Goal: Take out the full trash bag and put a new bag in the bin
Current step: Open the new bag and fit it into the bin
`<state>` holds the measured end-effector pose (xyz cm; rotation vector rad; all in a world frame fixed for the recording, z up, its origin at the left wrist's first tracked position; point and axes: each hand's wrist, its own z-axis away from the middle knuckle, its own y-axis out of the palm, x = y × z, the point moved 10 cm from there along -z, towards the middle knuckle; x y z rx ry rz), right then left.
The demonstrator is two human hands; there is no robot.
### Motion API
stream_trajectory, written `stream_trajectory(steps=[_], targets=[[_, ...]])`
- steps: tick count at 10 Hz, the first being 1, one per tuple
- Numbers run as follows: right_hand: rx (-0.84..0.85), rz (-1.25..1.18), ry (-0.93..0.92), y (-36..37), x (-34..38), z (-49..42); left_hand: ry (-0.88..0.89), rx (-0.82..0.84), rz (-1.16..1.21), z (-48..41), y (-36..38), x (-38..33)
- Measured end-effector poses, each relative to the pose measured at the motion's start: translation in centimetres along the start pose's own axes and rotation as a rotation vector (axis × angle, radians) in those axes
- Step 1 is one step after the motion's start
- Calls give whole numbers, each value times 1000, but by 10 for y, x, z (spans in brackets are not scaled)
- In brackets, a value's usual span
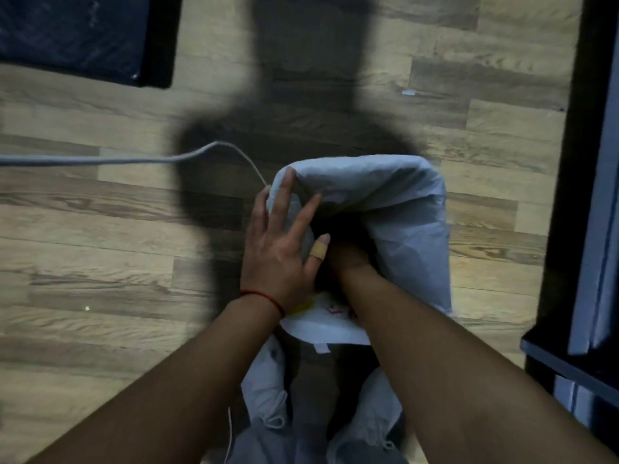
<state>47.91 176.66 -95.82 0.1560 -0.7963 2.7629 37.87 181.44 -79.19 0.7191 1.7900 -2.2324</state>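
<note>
A white trash bag [385, 195] is draped over the rim of a bin that stands on the wood floor in front of my feet; the bin itself is hidden under the plastic. My left hand [284, 242] lies flat with spread fingers on the bag's left edge, a plaster on its thumb. My right hand [348, 256] reaches down into the dark opening of the bag, and its fingers are hidden inside. The near edge of the bag [321, 323] shows yellow and red print.
A grey cable [134, 159] runs across the floor from the left to the bin. A dark mat or mattress [83, 35] lies at the top left. Dark furniture [589, 195] stands along the right side. My white shoes [268, 390] are just below the bin.
</note>
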Motion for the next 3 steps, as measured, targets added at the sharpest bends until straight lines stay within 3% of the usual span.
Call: stream_trajectory(steps=[1, 2, 3], targets=[[-112, 170, -144, -37, 16, 66, -17, 74, -38, 11, -24, -17], [-81, 164, -275, -63, 27, 148, -91, 115, -7, 26, -72, -53], [-207, 55, -259, -118, 33, 237, -133, 148, 67, 46, -132, -97]])
